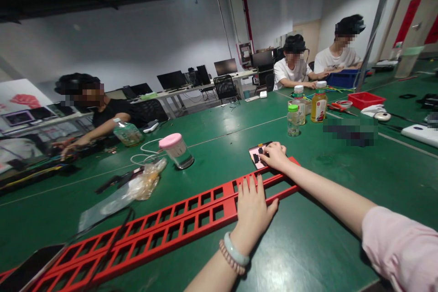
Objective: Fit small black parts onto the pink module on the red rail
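A long red slotted rack (164,228) lies across the green table (328,182) in front of me. My left hand (251,210) rests flat on the rack near its right end, fingers stretched out. My right hand (274,155) reaches past the rack's far end, its fingers curled over a small pink tray (256,153) that holds small black parts. What the fingertips pinch, if anything, is hidden.
A pink-lidded clear jar (178,149), a crumpled plastic bag (137,189) and white cable lie to the left. Three drink bottles (301,109) stand beyond the tray. A red bin (365,99) sits farther right. Three other people sit working around the table.
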`<act>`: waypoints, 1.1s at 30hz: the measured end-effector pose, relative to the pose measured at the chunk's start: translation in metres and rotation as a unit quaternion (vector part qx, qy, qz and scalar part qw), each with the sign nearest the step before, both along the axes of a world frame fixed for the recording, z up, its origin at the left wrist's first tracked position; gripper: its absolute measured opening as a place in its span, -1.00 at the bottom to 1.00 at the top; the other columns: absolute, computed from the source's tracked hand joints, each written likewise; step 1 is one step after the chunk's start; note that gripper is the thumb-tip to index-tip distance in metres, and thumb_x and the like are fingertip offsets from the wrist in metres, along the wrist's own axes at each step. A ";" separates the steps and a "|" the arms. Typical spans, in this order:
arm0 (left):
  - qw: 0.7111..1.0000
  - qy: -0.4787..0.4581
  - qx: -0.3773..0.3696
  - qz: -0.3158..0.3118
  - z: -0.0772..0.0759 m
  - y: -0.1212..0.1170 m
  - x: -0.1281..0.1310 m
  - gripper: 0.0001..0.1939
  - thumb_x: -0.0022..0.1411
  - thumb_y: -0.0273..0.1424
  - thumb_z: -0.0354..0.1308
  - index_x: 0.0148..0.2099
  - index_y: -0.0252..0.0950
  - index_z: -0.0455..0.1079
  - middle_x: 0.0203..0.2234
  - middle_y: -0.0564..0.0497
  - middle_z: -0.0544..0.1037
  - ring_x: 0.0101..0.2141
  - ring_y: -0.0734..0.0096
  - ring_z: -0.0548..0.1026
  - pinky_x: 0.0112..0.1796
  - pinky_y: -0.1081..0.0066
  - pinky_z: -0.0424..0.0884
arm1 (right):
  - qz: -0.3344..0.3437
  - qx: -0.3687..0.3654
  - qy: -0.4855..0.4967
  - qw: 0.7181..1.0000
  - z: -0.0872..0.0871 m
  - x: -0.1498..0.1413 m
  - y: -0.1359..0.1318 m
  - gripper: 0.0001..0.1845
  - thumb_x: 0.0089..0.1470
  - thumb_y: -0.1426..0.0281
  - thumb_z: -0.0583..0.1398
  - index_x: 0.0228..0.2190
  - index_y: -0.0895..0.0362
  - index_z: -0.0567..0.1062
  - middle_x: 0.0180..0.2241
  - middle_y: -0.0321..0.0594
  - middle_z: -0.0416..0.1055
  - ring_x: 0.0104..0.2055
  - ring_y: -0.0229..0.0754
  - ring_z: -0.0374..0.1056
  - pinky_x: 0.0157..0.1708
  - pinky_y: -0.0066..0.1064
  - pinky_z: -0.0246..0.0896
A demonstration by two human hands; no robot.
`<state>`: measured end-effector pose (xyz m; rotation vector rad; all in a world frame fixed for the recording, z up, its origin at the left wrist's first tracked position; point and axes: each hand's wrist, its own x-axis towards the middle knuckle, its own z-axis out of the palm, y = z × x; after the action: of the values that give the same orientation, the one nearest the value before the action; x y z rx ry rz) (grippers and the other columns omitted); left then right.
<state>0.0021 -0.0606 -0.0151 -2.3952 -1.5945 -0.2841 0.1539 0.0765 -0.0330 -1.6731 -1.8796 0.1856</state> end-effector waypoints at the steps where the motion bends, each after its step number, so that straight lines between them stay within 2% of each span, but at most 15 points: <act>1: 1.000 0.000 -0.001 0.000 0.000 0.000 0.000 -0.24 0.13 -0.03 0.01 0.23 -0.45 0.13 0.12 -0.34 0.26 0.11 -0.16 0.20 0.08 -0.05 0.11 | 0.001 0.001 0.000 1.000 0.000 0.000 -0.001 -0.74 0.04 0.19 0.16 -0.45 0.10 0.52 -0.18 -0.10 0.39 0.02 0.03 0.03 -0.07 -0.12 -0.15; 3: 1.000 0.000 -0.004 -0.002 0.000 0.000 0.000 -0.24 0.13 -0.03 0.01 0.23 -0.45 0.12 0.12 -0.34 0.26 0.12 -0.16 0.20 0.09 -0.05 0.09 | -0.001 0.014 0.003 1.000 0.001 0.000 -0.005 -0.78 0.02 0.23 0.17 -0.38 0.08 0.52 -0.16 -0.11 0.38 0.02 0.02 0.02 -0.06 -0.13 -0.16; 7: 1.000 -0.001 -0.006 -0.002 0.001 0.000 0.001 -0.23 0.13 -0.03 0.01 0.24 -0.47 0.09 0.13 -0.34 0.24 0.13 -0.15 0.18 0.11 -0.03 0.07 | -0.017 0.038 -0.016 0.999 0.005 0.000 -0.017 -0.73 -0.02 0.25 0.17 -0.25 0.07 0.51 -0.17 -0.10 0.38 0.00 0.02 0.04 -0.05 -0.12 -0.18; 17: 1.000 -0.014 0.006 -0.002 -0.001 -0.002 0.000 -0.25 0.14 -0.04 0.02 0.23 -0.45 0.11 0.12 -0.32 0.26 0.12 -0.12 0.20 0.10 -0.02 0.09 | -0.016 0.049 -0.068 0.996 0.007 0.001 -0.026 -0.76 0.00 0.32 0.13 -0.29 0.09 0.52 -0.19 -0.08 0.38 -0.04 0.04 0.08 -0.04 -0.05 -0.21; 22: 1.000 -0.014 0.005 -0.004 0.001 -0.003 0.000 -0.24 0.13 -0.04 0.03 0.23 -0.45 0.11 0.12 -0.32 0.27 0.12 -0.10 0.20 0.10 -0.01 0.09 | -0.008 0.064 -0.031 0.997 0.008 0.002 -0.025 -0.78 0.04 0.37 0.10 -0.27 0.07 0.51 -0.20 -0.12 0.39 -0.05 -0.02 0.11 0.00 -0.08 -0.20; 26: 1.000 -0.006 0.009 -0.006 0.001 -0.003 -0.001 -0.25 0.13 -0.04 0.03 0.23 -0.46 0.11 0.12 -0.32 0.27 0.12 -0.10 0.21 0.10 -0.01 0.11 | 0.005 0.079 0.012 0.997 0.008 0.002 -0.023 -0.74 0.07 0.41 0.08 -0.21 0.08 0.50 -0.21 -0.11 0.38 -0.06 -0.05 0.16 -0.05 -0.17 -0.05; 33: 1.000 -0.001 -0.001 -0.001 0.002 -0.001 -0.001 -0.28 0.14 -0.04 0.01 0.19 -0.47 0.16 0.12 -0.34 0.26 0.13 -0.10 0.20 0.10 -0.02 0.09 | 0.114 0.127 0.145 0.974 0.007 0.002 -0.018 -0.66 0.11 0.46 0.05 -0.08 0.14 0.45 -0.20 -0.12 0.34 -0.16 -0.20 0.28 -0.09 -0.37 0.17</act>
<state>0.0013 -0.0620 -0.0126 -2.4004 -1.5940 -0.2861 0.1555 0.0583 -0.0263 -1.1888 -1.7833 0.2568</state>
